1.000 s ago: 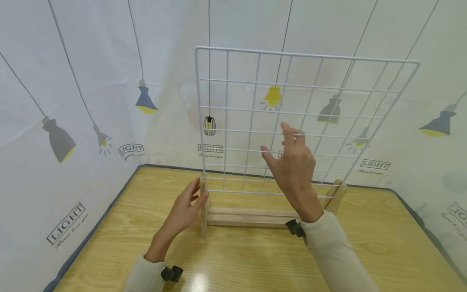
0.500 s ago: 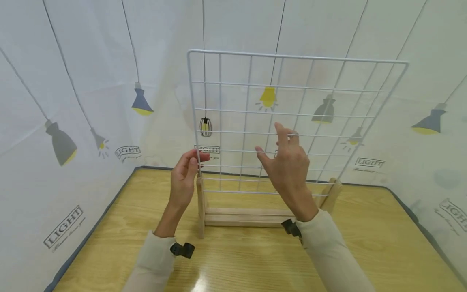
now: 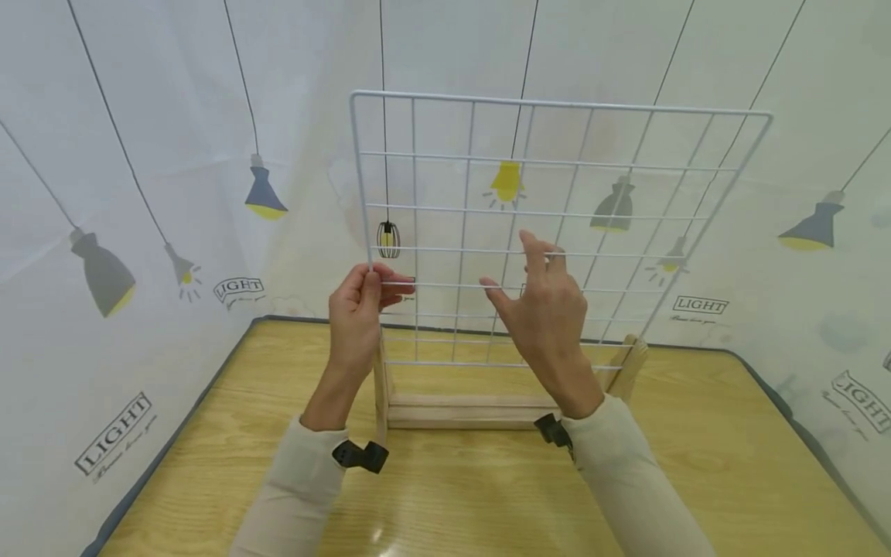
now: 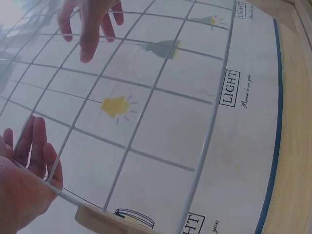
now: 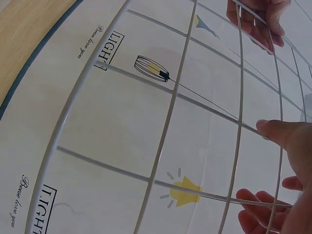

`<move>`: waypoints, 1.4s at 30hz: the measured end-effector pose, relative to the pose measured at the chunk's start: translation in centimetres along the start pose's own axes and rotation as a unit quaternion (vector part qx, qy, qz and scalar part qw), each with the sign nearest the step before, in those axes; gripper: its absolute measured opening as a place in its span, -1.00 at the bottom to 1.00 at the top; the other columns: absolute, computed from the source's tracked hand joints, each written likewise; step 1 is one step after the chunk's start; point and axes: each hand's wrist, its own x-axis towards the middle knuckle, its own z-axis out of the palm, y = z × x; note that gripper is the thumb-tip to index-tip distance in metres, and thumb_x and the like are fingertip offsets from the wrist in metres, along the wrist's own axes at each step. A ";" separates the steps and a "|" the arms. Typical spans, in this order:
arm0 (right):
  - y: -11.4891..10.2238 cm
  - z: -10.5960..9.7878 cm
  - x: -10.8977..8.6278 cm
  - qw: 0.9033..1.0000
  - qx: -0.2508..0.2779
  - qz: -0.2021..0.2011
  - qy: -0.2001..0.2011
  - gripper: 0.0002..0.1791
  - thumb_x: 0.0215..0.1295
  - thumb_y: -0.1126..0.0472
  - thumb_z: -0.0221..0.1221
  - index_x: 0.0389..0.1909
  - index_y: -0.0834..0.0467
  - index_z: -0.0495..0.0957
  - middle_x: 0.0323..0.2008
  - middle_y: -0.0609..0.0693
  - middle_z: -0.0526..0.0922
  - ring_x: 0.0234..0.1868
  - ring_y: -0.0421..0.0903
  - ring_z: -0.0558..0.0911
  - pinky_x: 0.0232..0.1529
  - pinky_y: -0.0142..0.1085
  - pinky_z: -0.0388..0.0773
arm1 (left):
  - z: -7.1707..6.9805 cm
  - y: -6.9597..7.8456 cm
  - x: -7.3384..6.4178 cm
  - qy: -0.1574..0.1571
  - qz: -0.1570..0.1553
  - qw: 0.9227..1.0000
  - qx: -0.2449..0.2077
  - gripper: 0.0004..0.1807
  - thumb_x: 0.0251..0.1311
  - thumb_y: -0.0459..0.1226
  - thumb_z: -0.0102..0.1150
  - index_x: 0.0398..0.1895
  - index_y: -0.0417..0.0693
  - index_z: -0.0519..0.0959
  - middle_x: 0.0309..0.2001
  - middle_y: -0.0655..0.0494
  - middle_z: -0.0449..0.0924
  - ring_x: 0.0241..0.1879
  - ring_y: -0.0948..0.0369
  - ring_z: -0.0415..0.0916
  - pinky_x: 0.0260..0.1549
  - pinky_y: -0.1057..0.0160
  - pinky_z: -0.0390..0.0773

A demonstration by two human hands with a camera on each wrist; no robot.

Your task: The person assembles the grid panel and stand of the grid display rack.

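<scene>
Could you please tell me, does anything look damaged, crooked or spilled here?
Nothing clearly stands out: the white wire grid looks unbroken where visible, the wooden stand looks undamaged, and I see no spill. The backdrop has only slight creases. Whether the grid is fully seated, I cannot tell.

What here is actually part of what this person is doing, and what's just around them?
Seems part of the job:
white wire grid
left hand, holding the grid's edge
right hand, at its wires
wooden stand, at the grid's foot

Just surroundings:
table, under the stand
wall covering, behind
lamps, only printed pictures
</scene>
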 end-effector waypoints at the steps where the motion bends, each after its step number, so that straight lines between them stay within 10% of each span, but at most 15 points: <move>1: 0.0 -0.1 0.0 1.000 -0.004 -0.001 -0.001 -0.09 -0.02 -0.14 0.50 0.30 0.19 0.40 -0.05 0.25 0.61 -0.54 0.16 0.57 -0.65 -0.05 0.50 | 0.2 0.1 0.0 0.008 -0.004 1.000 -0.008 -0.75 0.52 -0.24 -0.15 -0.17 -0.22 0.51 -0.29 0.26 0.74 -0.26 0.26 0.71 -0.15 0.26 0.66; 13: 1.4 -1.8 -0.6 0.999 0.033 -0.008 0.020 -0.05 0.02 -0.24 0.44 0.36 0.19 0.41 -0.18 0.23 0.72 -0.21 0.13 0.70 -0.36 0.02 0.66 | 1.0 0.6 0.0 0.046 -0.004 0.998 -0.033 -0.78 0.51 -0.29 -0.17 -0.28 -0.14 0.47 -0.36 0.23 0.73 -0.34 0.25 0.71 -0.04 0.21 0.65; 22: 3.3 -2.5 -0.9 0.974 0.120 -0.011 0.191 -0.67 0.31 0.12 0.29 0.00 0.22 0.68 -0.26 0.17 0.76 -0.25 0.18 0.68 -0.21 0.04 0.59 | 1.5 0.8 -0.1 0.057 -0.008 0.998 -0.030 -0.78 0.51 -0.32 -0.17 -0.29 -0.13 0.48 -0.37 0.23 0.72 -0.33 0.24 0.71 -0.03 0.18 0.65; 28: 5.4 -4.0 0.5 0.939 0.123 0.069 0.313 -0.63 0.24 0.15 0.25 -0.04 0.33 0.61 -0.14 0.24 0.65 -0.05 0.18 0.52 0.10 -0.16 0.30 | 1.4 0.6 0.0 0.062 -0.011 0.998 -0.025 -0.79 0.50 -0.30 -0.15 -0.29 -0.12 0.48 -0.37 0.25 0.72 -0.33 0.25 0.71 -0.02 0.20 0.65; 33: 8.2 -5.9 0.6 0.928 0.180 0.196 0.259 -0.52 0.33 0.15 0.15 0.25 0.17 0.46 0.13 -0.01 0.51 0.15 -0.13 0.47 0.19 -0.34 0.33 | 1.3 0.7 0.0 0.061 -0.011 0.998 -0.023 -0.79 0.49 -0.29 -0.14 -0.28 -0.11 0.49 -0.36 0.24 0.73 -0.33 0.25 0.71 -0.02 0.21 0.65; 36: 9.8 -6.3 0.3 0.908 0.250 0.278 0.187 -0.52 0.44 0.09 0.08 0.35 0.02 0.37 0.01 -0.12 0.60 -0.03 -0.24 0.60 -0.07 -0.46 0.46 | 1.3 0.7 0.0 0.060 -0.011 0.998 -0.023 -0.80 0.49 -0.29 -0.14 -0.29 -0.09 0.48 -0.36 0.23 0.73 -0.33 0.25 0.72 -0.02 0.21 0.65; 42: 11.3 -6.6 0.4 0.822 0.432 0.345 0.135 -0.71 0.45 0.10 0.14 0.08 0.13 0.57 -0.24 0.02 0.74 -0.34 -0.14 0.74 -0.29 -0.45 0.64 | 1.5 0.8 -0.1 0.064 -0.014 0.997 -0.031 -0.80 0.49 -0.30 -0.13 -0.31 -0.08 0.48 -0.36 0.21 0.72 -0.33 0.24 0.72 0.00 0.19 0.64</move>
